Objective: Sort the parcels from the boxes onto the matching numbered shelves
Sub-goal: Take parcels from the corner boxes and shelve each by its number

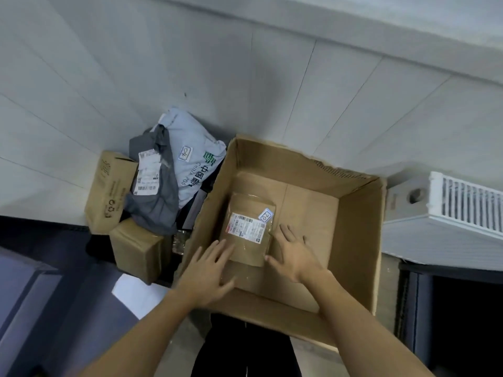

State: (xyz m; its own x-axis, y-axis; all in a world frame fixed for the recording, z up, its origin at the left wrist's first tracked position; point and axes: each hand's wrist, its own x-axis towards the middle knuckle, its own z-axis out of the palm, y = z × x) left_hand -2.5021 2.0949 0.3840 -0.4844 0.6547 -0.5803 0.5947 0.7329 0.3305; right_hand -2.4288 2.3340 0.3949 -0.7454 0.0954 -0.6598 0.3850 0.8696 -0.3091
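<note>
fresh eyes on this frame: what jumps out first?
The big open cardboard box in the centre, nearly empty, holding one flat brown parcel with a handwritten "02" sticker. Both hands, left hand and right hand, reach in at the parcel's near corners, fingers spread. To the left, a heap of grey mailer bags and small cartons.

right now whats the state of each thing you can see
large cardboard box: open, upright, one parcel inside
brown parcel: flat on box floor, label up, sticker reads 02
left hand: open, fingers on the parcel's near edge
right hand: open, at the parcel's right edge
pale mailer bag: outside the box, sticker reads 04
grey mailer bag: crumpled, label up
</note>
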